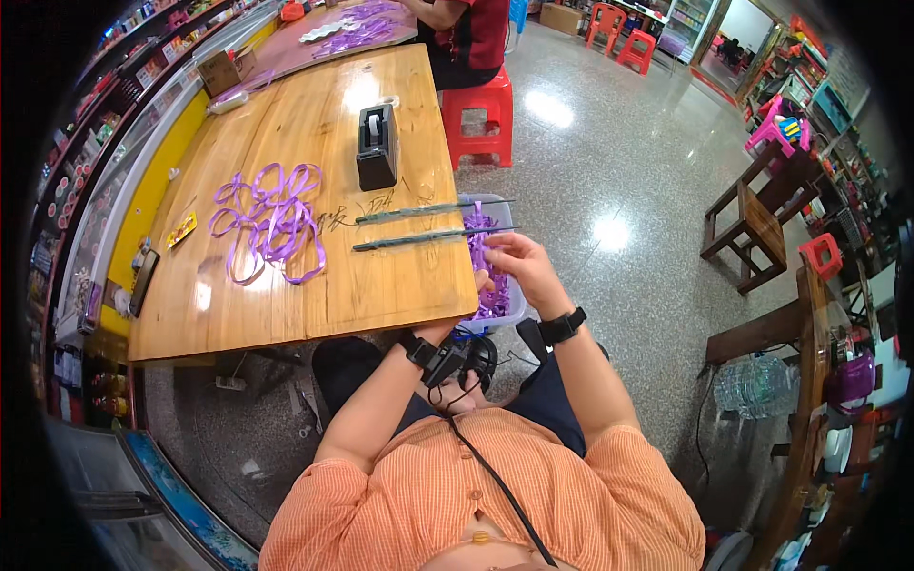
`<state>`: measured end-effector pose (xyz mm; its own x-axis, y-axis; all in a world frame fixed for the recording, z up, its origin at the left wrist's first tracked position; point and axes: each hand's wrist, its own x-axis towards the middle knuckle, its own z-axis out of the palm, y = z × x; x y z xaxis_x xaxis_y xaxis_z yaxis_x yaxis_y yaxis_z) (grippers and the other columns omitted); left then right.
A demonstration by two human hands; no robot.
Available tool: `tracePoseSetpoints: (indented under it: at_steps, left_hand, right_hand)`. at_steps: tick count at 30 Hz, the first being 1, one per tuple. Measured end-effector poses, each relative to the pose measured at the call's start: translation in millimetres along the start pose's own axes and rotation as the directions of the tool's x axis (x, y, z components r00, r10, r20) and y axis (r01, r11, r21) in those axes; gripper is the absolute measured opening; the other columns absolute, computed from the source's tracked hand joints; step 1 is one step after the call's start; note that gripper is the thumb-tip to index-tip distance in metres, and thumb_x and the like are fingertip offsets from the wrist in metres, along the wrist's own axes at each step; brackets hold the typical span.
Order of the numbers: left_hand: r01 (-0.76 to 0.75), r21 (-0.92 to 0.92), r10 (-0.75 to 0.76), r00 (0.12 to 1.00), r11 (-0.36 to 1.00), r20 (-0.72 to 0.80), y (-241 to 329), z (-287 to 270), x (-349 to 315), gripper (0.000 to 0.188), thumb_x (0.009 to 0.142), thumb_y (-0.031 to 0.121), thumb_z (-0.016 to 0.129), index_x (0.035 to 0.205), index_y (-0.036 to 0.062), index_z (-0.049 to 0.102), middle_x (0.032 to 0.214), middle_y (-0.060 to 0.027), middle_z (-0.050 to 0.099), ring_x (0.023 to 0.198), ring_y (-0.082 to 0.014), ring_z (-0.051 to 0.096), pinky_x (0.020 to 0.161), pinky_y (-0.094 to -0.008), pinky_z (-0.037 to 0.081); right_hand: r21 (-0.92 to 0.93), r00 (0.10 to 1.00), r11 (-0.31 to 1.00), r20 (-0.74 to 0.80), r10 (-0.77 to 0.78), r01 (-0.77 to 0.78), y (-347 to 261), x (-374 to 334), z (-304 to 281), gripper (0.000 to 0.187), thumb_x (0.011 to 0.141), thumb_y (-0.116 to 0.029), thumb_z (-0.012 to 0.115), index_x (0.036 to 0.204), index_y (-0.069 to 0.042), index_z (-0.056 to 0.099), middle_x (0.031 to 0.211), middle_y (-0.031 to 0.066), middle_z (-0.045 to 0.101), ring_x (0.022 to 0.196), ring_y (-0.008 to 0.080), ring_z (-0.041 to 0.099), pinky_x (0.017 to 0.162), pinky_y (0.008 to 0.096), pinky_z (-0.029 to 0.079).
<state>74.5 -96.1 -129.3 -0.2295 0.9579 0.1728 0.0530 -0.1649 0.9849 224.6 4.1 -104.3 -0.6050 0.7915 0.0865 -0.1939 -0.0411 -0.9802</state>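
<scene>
Looks like ribbon-handling over the tub (518,297): right hand (533,273) fingertips near together, left hand (485,282) mostly hidden, can't tell if either grips purple ribbon (491,307) at 12 o'clock; next move likely calls for a sure pinch.

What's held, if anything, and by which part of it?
Can't tell. The right hand is curled over the bin, near purple ribbon; the left hand is mostly hidden by the table.
</scene>
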Motion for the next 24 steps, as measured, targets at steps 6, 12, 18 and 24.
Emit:
tracePoseSetpoints:
  at_steps: [6,12,18,24]
  left_hand:
    - [-0.096,0.285,0.106,0.994,0.954,-0.019,-16.1,-2.2,-0.7,0.024,0.093,0.027,0.067,0.083,0.0059,0.072,0.077,-0.0039,0.068,0.071,-0.014,0.062,0.064,-0.0323,0.048]
    - [-0.047,0.236,0.045,0.999,0.971,0.011,1.3,-2.4,-4.7,0.025,0.095,0.027,0.064,0.084,0.0065,0.075,0.077,-0.0034,0.068,0.073,-0.0142,0.061,0.067,-0.0311,0.048]
    - [-0.282,0.199,0.289,0.957,0.939,-0.005,-7.1,-3.3,-2.9,0.024,0.093,0.026,0.067,0.085,0.0047,0.074,0.081,-0.0044,0.072,0.075,-0.0138,0.065,0.071,-0.0306,0.05]
    - [-0.166,0.408,0.173,0.985,0.898,0.02,-10.0,-1.0,-0.6,0.02,0.092,0.022,0.069,0.085,0.0043,0.074,0.082,-0.0052,0.072,0.075,-0.0142,0.065,0.071,-0.0313,0.051]
  right_hand:
    - [0.115,0.946,0.944,-0.063,0.316,-0.308,47.2,-47.6,-12.7,0.03,0.089,-0.006,0.068,0.118,-0.002,0.061,0.089,0.0054,0.07,0.07,0.0122,0.065,0.064,0.0271,0.055]
    - [0.06,0.813,0.811,0.083,0.577,-0.582,82.0,-86.0,-4.3,0.011,0.094,-0.005,0.056,0.095,-0.005,0.066,0.085,0.0041,0.069,0.064,0.0111,0.064,0.059,0.0279,0.057]
    - [-0.044,0.713,0.721,0.114,0.692,-0.692,86.8,-109.8,8.4,0.018,0.094,-0.014,0.063,0.11,-0.006,0.065,0.088,0.0035,0.07,0.067,0.0124,0.064,0.061,0.0292,0.056]
    - [-0.09,0.956,0.966,-0.192,0.222,-0.242,61.0,-63.1,-11.6,0.03,0.094,-0.021,0.068,0.119,-0.004,0.064,0.091,0.002,0.069,0.079,0.01,0.063,0.071,0.0276,0.052]
